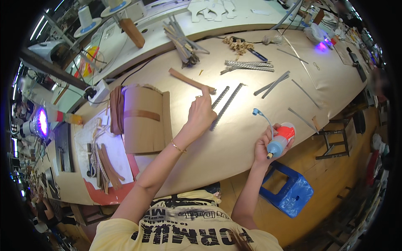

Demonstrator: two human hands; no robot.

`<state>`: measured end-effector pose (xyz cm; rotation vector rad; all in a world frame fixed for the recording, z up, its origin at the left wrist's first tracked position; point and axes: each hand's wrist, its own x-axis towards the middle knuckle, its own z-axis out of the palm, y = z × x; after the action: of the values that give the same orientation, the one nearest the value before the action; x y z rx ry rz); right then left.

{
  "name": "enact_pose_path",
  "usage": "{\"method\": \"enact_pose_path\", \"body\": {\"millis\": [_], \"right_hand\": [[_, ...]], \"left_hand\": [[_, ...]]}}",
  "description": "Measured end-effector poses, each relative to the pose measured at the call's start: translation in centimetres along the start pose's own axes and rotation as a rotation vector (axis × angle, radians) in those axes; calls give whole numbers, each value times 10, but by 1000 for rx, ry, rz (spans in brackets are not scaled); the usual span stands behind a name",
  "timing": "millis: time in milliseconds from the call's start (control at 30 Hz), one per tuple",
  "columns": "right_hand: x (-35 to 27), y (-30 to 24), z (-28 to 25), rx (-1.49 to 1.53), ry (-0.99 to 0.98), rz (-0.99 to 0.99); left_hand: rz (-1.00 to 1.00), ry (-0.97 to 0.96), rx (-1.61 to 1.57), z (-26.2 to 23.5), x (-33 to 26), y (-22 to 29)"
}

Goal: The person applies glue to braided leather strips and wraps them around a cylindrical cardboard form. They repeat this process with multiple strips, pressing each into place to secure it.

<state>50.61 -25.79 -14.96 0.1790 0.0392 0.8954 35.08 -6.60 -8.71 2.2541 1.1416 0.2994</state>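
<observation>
"Two hands: the right hand (262, 146) clamped on one squeeze bottle (280, 141), its cap hanging open. Next?"

"Left hand (202, 113), left of the bottle: index finger extended at one brown strip's (184, 78) end; any grip, cannot tell. Braided strips (228, 106), two, left of the bottle, one partly covered by that hand."

"Surface, room?"

"Gold-tan tabletop (236, 140), one; blue stool (298, 194), below the bottle, partly hidden; yellow floor (331, 175). Room's edges: dark, blurred."

Red-banded bottle (285, 133), tilted, uncapped; brown strip (186, 78) flat on table (234, 148)
</observation>
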Motion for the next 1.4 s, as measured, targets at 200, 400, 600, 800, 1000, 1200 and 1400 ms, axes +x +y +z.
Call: {"method": "enact_pose_path", "body": {"millis": [200, 400, 600, 800, 1000, 1200, 1400], "right_hand": [[-1, 0, -1, -19, 28, -34], [0, 1, 0, -42, 18, -28], [-1, 2, 1, -25, 8, -15], [-2, 1, -1, -1, -15, -74], [-2, 2, -1, 27, -79, -97], [0, 1, -2, -8, -71, -96], [-1, 1, -4, -45, -46, -107]], "left_hand": [[119, 56, -33, -4, 27, -2], [48, -129, 170, -22, 43, -3], [-214, -153, 317, -37, 39, -7], [-65, 194, 355, -32, 39, -3], [483, -15, 10, 36, 77, 60], [523, -44, 168, 97, 97, 100], [558, 79, 183, 118, 107, 109]]}}
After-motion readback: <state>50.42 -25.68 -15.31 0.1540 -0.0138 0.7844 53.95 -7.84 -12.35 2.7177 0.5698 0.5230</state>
